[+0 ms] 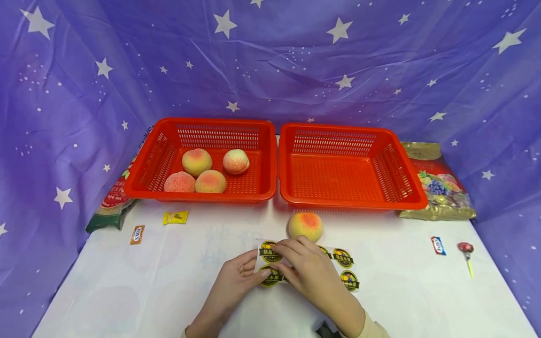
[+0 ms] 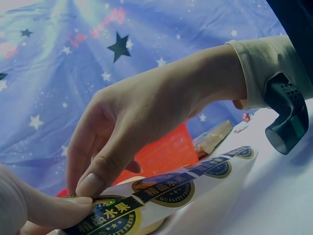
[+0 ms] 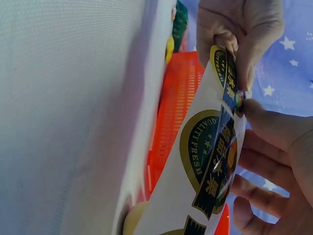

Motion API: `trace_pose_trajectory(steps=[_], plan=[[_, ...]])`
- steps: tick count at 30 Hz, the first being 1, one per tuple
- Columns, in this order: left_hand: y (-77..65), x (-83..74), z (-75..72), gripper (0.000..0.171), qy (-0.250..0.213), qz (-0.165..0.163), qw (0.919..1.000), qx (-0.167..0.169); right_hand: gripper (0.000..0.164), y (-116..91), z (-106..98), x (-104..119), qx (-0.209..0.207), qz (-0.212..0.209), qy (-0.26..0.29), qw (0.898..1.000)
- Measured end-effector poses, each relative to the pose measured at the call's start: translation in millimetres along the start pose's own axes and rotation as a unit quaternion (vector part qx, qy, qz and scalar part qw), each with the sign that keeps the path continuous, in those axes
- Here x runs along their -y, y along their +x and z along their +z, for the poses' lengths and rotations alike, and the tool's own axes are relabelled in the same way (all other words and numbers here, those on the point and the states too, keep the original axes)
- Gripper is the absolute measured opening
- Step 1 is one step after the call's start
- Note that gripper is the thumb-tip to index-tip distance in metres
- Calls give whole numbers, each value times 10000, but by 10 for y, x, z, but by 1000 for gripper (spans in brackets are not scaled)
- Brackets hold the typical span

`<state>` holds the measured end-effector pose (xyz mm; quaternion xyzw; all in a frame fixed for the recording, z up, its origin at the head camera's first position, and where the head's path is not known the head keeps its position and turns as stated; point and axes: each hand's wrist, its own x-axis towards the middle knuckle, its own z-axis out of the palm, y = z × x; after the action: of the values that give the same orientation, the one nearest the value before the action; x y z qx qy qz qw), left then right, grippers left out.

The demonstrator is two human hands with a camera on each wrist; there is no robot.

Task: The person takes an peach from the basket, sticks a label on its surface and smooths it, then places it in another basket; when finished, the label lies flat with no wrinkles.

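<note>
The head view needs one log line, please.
left hand: holds white rectangular sticker sheet; right hand: touches sheet; round yellow-red peach: beyond sheet

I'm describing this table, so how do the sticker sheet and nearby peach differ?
The sticker sheet is thin; the peach is round. The sheet is white with dark labels; the peach is yellow with a reddish patch. The left hand holds the sheet; the peach rests on the table. Both are in front of the red baskets.

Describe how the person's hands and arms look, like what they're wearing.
The left hand and right hand are bare, with no gloves or rings showing. The right sleeve is plain cream; only a sliver of the left sleeve shows. By the right sleeve sits a curved black piece with small holes.
</note>
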<state>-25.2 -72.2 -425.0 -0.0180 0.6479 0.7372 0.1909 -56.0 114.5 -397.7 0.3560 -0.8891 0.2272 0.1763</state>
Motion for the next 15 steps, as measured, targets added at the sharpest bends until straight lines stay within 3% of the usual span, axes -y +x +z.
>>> trace_pose_trajectory(steps=[7, 15], plan=[[4, -17, -2, 45, 9, 62, 9999, -102, 31, 12, 8, -5, 67, -95, -89, 9999], [4, -6, 5, 38, 651, 198, 9969, -401, 25, 30, 13, -4, 115, -127, -42, 9998]])
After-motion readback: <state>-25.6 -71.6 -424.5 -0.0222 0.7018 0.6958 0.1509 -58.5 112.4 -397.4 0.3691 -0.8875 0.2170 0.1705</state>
